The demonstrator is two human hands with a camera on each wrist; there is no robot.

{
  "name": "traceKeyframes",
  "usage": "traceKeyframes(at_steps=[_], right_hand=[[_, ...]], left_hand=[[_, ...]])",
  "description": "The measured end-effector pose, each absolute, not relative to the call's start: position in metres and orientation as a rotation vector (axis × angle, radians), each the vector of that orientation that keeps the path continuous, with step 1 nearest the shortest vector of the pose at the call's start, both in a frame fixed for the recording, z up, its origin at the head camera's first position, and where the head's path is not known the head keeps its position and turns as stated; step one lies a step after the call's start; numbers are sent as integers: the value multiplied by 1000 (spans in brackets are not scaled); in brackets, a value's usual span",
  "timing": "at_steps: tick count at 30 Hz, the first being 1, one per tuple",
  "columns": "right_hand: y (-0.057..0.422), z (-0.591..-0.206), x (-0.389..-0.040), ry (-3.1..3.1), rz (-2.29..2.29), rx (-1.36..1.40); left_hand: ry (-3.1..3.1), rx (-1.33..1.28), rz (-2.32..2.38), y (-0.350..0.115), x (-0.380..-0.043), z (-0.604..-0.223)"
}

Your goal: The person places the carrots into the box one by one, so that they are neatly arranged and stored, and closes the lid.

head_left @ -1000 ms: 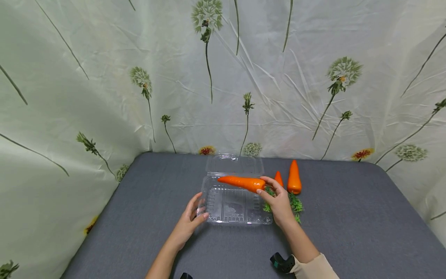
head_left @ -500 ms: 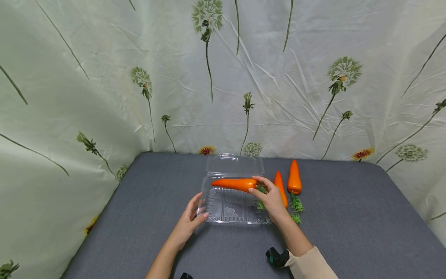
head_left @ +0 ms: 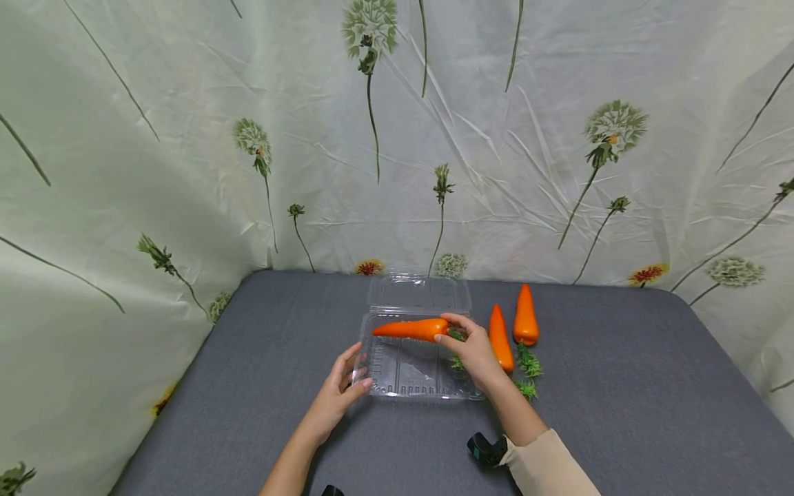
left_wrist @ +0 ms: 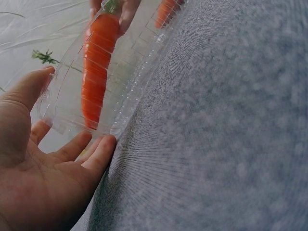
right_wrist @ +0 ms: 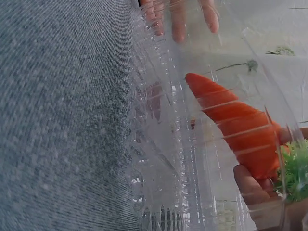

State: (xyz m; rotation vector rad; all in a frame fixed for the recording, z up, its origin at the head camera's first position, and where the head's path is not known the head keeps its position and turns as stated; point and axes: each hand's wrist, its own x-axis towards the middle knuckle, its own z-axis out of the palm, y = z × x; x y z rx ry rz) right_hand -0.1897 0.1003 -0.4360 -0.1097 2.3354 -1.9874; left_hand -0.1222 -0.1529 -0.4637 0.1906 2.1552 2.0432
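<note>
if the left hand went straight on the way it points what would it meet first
The left hand would likely meet the clear container first, whose side it seems to touch.

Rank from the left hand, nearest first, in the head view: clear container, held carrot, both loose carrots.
1. Clear container, touching the left hand
2. Held carrot, in the right hand
3. Inner loose carrot, right of container
4. Outer loose carrot, farthest right

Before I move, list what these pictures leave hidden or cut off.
Head view: some greens of the held carrot, behind the right hand.
Head view: left black device, cut by bottom edge.
Left wrist view: another carrot, cut by the top edge.
Right wrist view: left hand, cut by top edge.
</note>
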Motion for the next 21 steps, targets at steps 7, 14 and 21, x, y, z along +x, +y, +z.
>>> traceKeyframes(at_steps=[7,14,21], right_hand=[[98,-436,-192,2348,-1938,-97],[98,-439,-195,2363,-1905,-103],[97,-438,-195,2447,-1883,-123]], left_hand=[[2171,203,2053,-156,-127,-480],[2166,216,2068,-156,-128,-482],[2168,220,2072,-156,-128,-480]])
